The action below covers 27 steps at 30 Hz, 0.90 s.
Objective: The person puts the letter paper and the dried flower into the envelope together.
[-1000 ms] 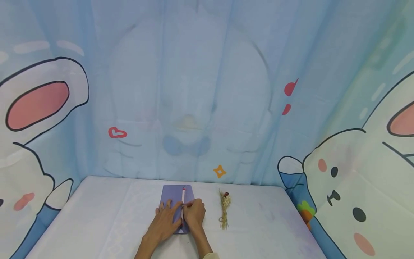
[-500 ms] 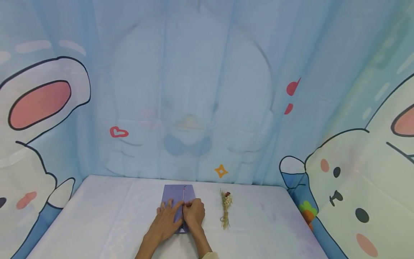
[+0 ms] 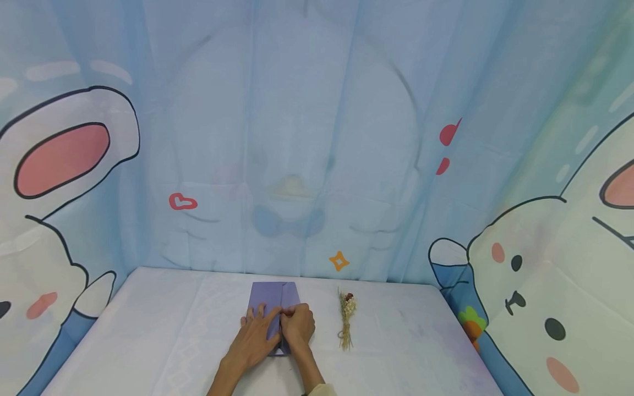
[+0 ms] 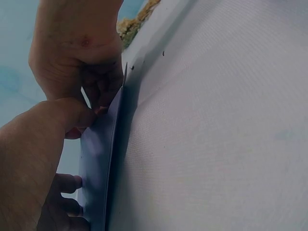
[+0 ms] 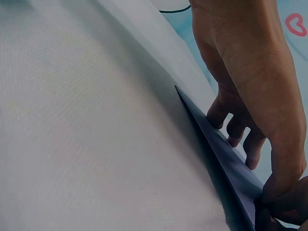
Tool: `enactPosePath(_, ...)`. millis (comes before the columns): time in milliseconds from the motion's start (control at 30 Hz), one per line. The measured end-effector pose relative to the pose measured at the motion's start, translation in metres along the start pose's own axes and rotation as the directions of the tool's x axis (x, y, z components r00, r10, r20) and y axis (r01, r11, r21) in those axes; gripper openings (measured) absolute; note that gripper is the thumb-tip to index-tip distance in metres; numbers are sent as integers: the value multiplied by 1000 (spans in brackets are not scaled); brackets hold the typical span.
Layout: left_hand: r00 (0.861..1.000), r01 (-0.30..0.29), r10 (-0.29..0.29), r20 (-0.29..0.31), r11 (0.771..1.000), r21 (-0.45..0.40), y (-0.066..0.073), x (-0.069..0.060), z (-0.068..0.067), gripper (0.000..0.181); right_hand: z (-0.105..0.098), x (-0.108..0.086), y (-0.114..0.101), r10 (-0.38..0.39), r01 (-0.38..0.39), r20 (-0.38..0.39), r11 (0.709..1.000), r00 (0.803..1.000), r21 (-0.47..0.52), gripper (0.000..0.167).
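A purple folding card (image 3: 266, 293) lies on the table with a lengthwise seam right of its middle. My left hand (image 3: 253, 336) presses on its left part with fingers spread; in the right wrist view those fingertips (image 5: 251, 161) rest on the purple surface (image 5: 219, 149). At the seam, my right hand (image 3: 298, 328) has its fingers curled and pinches the flap's edge beside the left thumb and index finger. In the left wrist view, the right hand (image 4: 77, 53) meets the left one over the card (image 4: 98, 163). Both hands hide the card's middle.
A small tied bunch of dried flowers (image 3: 346, 319) lies to the right of the card. The white-covered table (image 3: 411, 341) reaches back to a blue curtain (image 3: 297, 137) printed with rabbits.
A white strip with a red spot along the card's seam has narrowed and is now covered as the flap edges came together. Both hands stay nearly in place.
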<state>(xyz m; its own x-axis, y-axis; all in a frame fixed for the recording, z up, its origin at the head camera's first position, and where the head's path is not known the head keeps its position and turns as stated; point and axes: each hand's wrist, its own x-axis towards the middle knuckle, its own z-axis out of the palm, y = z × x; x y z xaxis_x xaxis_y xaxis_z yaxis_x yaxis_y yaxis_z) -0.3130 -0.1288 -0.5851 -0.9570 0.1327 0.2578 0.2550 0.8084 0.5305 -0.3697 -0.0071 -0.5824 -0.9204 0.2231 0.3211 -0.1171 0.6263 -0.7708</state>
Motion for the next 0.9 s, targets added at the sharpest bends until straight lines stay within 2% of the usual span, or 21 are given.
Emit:
enactPosePath(167, 1000, 4, -4, 5, 1000, 0, 3, 3, 1, 59, -8, 2, 1, -1, 1, 34, 1000, 999, 8, 6)
enactPosePath(333, 999, 33, -33, 18, 999, -17, 4, 2, 0, 59, -19, 2, 4, -13, 9, 50, 997, 999, 75, 8)
enactPosePath(433, 999, 39, -39, 8, 999, -19, 4, 1, -1, 59, -24, 4, 9, -22, 23, -6, 995, 1000, 92, 10)
enactPosePath(567, 999, 32, -32, -16, 999, -12, 4, -2, -2, 57, -29, 5, 18, -31, 38, -110, 997, 993, 64, 10)
enactPosePath(800, 999, 31, -31, -12, 999, -9, 5, -1, -1, 56, -41, 11, 33, -66, 84, -284, 995, 957, 51, 11)
enactPosePath(900, 1000, 26, -26, -12, 1000, -16, 5, 0, 0, 57, -47, 14, 39, -39, 60, -309, 997, 950, 57, 14)
